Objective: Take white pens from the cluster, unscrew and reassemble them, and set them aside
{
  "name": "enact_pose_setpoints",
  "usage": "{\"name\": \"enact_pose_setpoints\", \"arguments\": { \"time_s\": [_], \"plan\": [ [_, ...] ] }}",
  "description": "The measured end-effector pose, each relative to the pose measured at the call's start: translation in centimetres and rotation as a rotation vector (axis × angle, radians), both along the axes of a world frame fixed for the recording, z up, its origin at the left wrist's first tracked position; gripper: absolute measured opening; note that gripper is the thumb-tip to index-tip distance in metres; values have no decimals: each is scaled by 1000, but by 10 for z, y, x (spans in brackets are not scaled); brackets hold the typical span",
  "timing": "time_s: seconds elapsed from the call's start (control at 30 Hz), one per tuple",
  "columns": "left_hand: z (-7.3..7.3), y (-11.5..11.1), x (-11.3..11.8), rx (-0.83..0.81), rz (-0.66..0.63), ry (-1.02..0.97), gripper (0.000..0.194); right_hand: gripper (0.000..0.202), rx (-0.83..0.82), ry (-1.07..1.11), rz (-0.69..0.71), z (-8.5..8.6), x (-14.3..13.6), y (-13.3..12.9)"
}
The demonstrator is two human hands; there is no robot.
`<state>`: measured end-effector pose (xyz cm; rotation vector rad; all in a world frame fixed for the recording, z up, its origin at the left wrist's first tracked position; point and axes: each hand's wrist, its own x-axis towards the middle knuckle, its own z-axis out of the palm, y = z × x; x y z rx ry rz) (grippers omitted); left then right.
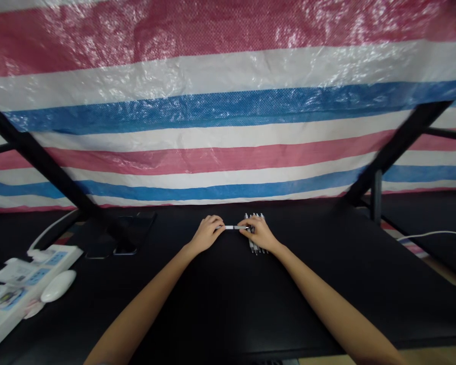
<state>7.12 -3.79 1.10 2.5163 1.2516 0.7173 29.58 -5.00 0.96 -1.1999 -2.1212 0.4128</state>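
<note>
Between my two hands a white and grey pen (231, 227) lies level, sideways across the view. The fingers of my left hand (208, 233) are closed on its left end. At the other end, my right hand (261, 233) pinches the pen near its tip. Under and around my right hand is a row of several similar pens (255, 249), side by side on the black table, pointing away from me. My right hand hides the middle of that row.
A white power strip (34, 284) with plugs and a white computer mouse (59, 286) are at the left. Dark flat devices (125, 238) lie behind them. Black frame legs (399, 147) slant at both sides. A striped plastic sheet (220, 111) hangs behind the black table (220, 304).
</note>
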Motion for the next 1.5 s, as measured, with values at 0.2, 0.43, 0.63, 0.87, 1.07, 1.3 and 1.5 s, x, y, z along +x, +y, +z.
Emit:
{"name": "enact_pose_setpoints", "arguments": {
  "time_s": [0.2, 0.43, 0.63, 0.87, 1.07, 1.3, 1.5],
  "plan": [
    [2, -2, 1, 12, -20, 12, 19, 11, 9, 1, 7, 2, 0, -1],
    [2, -3, 2, 42, -32, 81, 23, 11, 15, 3, 9, 1, -1, 1],
    [1, -3, 2, 75, -27, 96, 29, 12, 19, 2, 3, -1, -1, 1],
    [4, -5, 4, 98, -32, 131, 34, 12, 20, 14, 10, -2, -1, 2],
    [3, -5, 3, 111, -36, 124, 34, 9, 10, 5, 2, 0, -1, 0],
    [4, -6, 3, 72, -57, 93, 17, 6, 7, 17, 4, 0, 0, 0],
    [6, -6, 4, 59, -64, 112, 21, 6, 2, 22, -5, 1, 0, -1]
  ]
}}
